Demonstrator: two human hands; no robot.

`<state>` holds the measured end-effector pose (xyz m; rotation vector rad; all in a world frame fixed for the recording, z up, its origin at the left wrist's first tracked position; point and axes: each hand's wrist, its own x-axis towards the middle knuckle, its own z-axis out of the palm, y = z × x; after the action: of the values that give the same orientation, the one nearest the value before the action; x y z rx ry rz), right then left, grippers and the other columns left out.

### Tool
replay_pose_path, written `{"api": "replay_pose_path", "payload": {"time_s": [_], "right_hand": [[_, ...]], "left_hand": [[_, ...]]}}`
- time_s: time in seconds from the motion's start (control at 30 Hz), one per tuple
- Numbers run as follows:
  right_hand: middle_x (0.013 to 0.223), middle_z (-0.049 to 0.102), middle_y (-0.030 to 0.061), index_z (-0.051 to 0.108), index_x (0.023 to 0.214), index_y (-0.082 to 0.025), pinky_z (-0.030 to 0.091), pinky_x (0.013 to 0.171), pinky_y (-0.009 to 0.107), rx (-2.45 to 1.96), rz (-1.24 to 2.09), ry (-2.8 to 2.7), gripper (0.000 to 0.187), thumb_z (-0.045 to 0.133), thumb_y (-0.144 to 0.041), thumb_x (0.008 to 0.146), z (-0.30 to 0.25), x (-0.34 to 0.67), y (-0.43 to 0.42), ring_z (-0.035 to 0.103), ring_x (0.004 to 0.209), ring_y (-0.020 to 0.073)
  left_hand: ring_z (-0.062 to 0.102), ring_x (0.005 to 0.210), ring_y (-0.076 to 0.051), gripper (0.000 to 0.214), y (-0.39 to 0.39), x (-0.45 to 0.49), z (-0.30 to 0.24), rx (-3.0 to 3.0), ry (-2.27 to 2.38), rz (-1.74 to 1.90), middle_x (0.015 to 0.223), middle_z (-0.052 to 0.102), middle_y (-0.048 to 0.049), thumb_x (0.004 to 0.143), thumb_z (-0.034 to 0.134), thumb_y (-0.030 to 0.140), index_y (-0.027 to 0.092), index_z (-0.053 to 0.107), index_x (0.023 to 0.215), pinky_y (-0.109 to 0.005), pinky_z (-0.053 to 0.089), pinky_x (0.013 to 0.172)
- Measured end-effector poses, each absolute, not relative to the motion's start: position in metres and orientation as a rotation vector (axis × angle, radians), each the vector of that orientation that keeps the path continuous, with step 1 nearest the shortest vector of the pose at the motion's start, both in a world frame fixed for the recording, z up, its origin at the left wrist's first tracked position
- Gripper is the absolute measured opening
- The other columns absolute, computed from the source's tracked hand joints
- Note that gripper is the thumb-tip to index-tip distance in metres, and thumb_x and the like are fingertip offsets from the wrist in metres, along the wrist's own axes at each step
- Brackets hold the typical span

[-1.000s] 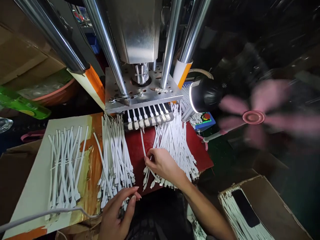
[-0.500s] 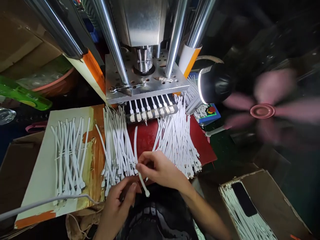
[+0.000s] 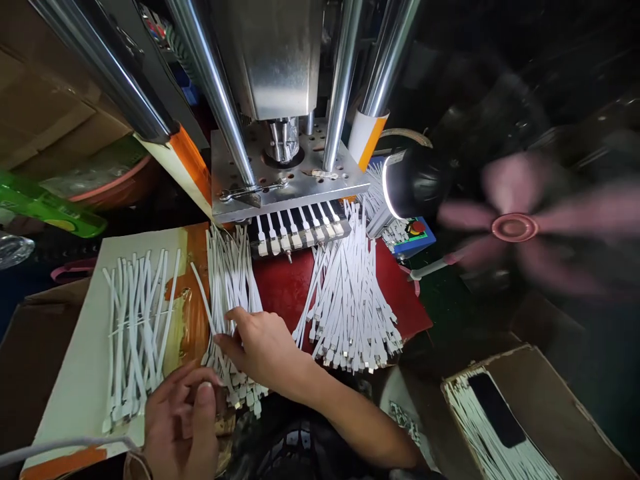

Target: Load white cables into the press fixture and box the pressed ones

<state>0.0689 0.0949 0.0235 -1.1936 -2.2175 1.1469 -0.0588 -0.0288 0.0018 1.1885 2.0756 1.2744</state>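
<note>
My right hand (image 3: 260, 347) reaches left across the red mat (image 3: 283, 293) and lies on the middle pile of white cable pieces (image 3: 227, 293), fingers pinched among them; whether it holds one I cannot see. My left hand (image 3: 183, 420) rests at the near edge of the card sheet (image 3: 75, 373), fingers curled, next to the same pile's lower ends. A second pile of white cable pieces (image 3: 345, 300) lies right of the mat's middle. A row of cable ends sits in the black fixture (image 3: 295, 233) under the press plate (image 3: 285, 180).
A third set of white cables (image 3: 135, 327) lies on the card sheet at left. A lit lamp (image 3: 407, 187) and a spinning pink fan (image 3: 515, 227) stand to the right. A cardboard box (image 3: 525, 413) holding more cables sits at bottom right. Steel columns rise behind.
My right hand pulled a white cable away from the fixture, carried it left and now lies on the middle pile. My left hand shifted left toward the card sheet.
</note>
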Motion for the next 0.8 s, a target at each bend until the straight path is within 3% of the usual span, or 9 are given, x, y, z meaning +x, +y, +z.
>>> {"api": "replay_pose_path", "payload": {"time_s": [0.13, 0.27, 0.37, 0.47, 0.53, 0.7, 0.8], "right_hand": [[0.084, 0.076, 0.0041, 0.071, 0.115, -0.018, 0.042, 0.060, 0.024, -1.230, 1.261, -1.982, 0.023, 0.060, -0.034, 0.103, 0.031, 0.123, 0.090, 0.068, 0.070, 0.0168], [0.074, 0.069, 0.0012, 0.074, 0.106, -0.018, 0.040, 0.056, 0.023, -1.414, 1.168, -1.644, 0.027, 0.057, -0.039, 0.102, 0.032, 0.214, 0.097, 0.059, 0.062, 0.0136], [0.069, 0.061, -0.0003, 0.073, 0.101, -0.017, 0.038, 0.054, 0.023, -1.528, 0.997, -1.351, 0.033, 0.061, -0.046, 0.097, 0.011, 0.270, 0.111, 0.053, 0.059, 0.0129], [0.064, 0.053, -0.0027, 0.071, 0.095, -0.016, 0.032, 0.049, 0.023, -1.548, 0.940, -1.134, 0.039, 0.063, -0.053, 0.091, -0.018, 0.299, 0.122, 0.043, 0.053, 0.0107], [0.065, 0.054, -0.0023, 0.070, 0.093, -0.015, 0.034, 0.051, 0.023, -1.561, 0.903, -1.102, 0.039, 0.064, -0.054, 0.089, -0.035, 0.304, 0.125, 0.045, 0.054, 0.0114], [0.070, 0.060, 0.0008, 0.071, 0.094, -0.016, 0.041, 0.061, 0.026, -1.591, 0.788, -1.250, 0.034, 0.060, -0.048, 0.094, -0.054, 0.304, 0.123, 0.053, 0.064, 0.0147], [0.068, 0.058, -0.0001, 0.071, 0.095, -0.016, 0.038, 0.058, 0.026, -1.556, 0.832, -1.221, 0.034, 0.060, -0.048, 0.094, -0.051, 0.307, 0.122, 0.051, 0.063, 0.0144]], "left_hand": [[0.072, 0.070, -0.017, 0.028, -0.016, -0.048, 0.005, 1.269, 1.970, 1.139, 0.083, 0.076, -0.0015, 0.092, 0.067, 0.048, 0.022, 0.069, 0.099, -0.022, 0.058, 0.061], [0.071, 0.074, -0.019, 0.024, 0.021, -0.020, 0.007, 1.684, 1.790, 0.694, 0.091, 0.075, -0.0029, 0.099, 0.057, 0.042, 0.023, 0.071, 0.103, -0.028, 0.057, 0.069], [0.072, 0.084, -0.023, 0.019, 0.050, 0.005, 0.009, 1.904, 1.832, 0.351, 0.097, 0.073, -0.0067, 0.098, 0.057, 0.032, 0.019, 0.068, 0.108, -0.034, 0.055, 0.075], [0.073, 0.090, -0.027, 0.014, 0.066, 0.025, 0.014, 2.006, 1.891, -0.036, 0.100, 0.073, -0.0109, 0.098, 0.056, 0.023, 0.016, 0.068, 0.101, -0.035, 0.052, 0.075], [0.073, 0.089, -0.028, 0.018, 0.072, 0.032, 0.018, 2.018, 1.897, -0.208, 0.096, 0.073, -0.0127, 0.097, 0.051, 0.017, 0.014, 0.069, 0.097, -0.034, 0.049, 0.073], [0.073, 0.082, -0.030, 0.022, 0.084, 0.033, 0.023, 2.016, 1.853, -0.317, 0.089, 0.074, -0.0173, 0.090, 0.048, 0.009, 0.011, 0.070, 0.088, -0.033, 0.041, 0.065], [0.070, 0.077, -0.027, 0.018, 0.091, 0.027, 0.030, 1.995, 1.798, -0.295, 0.081, 0.073, -0.0122, 0.086, 0.051, 0.013, 0.016, 0.067, 0.078, -0.032, 0.039, 0.063]]}}
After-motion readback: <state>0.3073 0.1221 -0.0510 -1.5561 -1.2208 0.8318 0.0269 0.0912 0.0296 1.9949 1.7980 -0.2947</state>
